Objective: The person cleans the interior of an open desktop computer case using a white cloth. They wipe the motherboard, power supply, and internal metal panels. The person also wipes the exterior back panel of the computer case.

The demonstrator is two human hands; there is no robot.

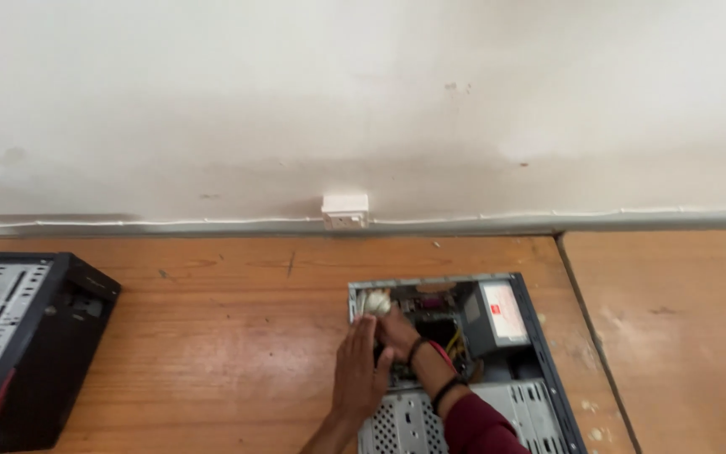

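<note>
Head view, looking down at a brown wooden table (237, 336) w/ an off-white wall (363, 101) behind it.

An open grey metal computer case (539, 336) lies flat near the bottom, right of centre, side panel off, insides showing. Both hands are inside its far-left corner. Left hand (359, 370) comes up from the near edge, fingers straight and close together, palm laid flat over the case's left edge; it grips nothing that shows. Right hand (397, 329) reaches in from the near right, dark red sleeve (476, 424) pushed back, two dark bands (434, 374) on the wrist and forearm. Its fingers curl round a small whitish rounded part (377, 302) in the far-left corner of the case; can't tell exactly what the part is, too blurred.

Inside the case: a grey boxy power supply (497, 315) at far right, a bundle of coloured wires (455, 343) just left of it, a perforated metal drive bay (405, 424) at the near end.

A second case, black with a silver perforated side (23, 345), sits at the far-left edge of the table, well apart. A white wall socket (345, 211) sits on the cable trunking (170, 224) above the table.
</note>
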